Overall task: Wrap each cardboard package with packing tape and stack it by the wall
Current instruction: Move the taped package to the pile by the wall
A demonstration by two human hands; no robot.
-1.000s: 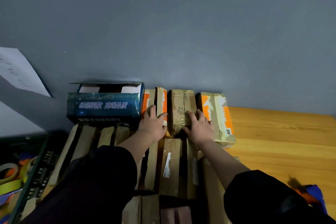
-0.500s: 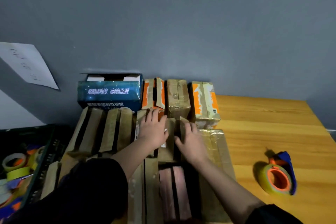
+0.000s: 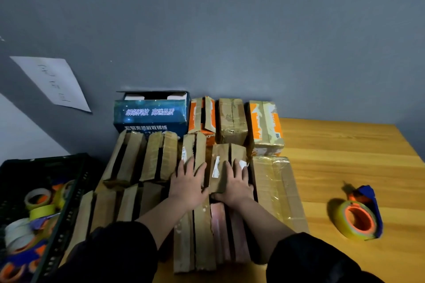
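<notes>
Here, flat fingers (image 3: pixel 197 169) press packages (image 3: pixel 220 167) on wooden table (image 3: pixel 345 156) beneath grey wall (image 3: pixel 253 30).

Head cam, down-fwd (close)

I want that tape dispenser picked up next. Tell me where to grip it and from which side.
Grip the tape dispenser by its blue body at the far end, coming from above with the right hand. It lies on its side on the table with clear space around it; the roll's face points up, offering fingers little purchase.
</notes>
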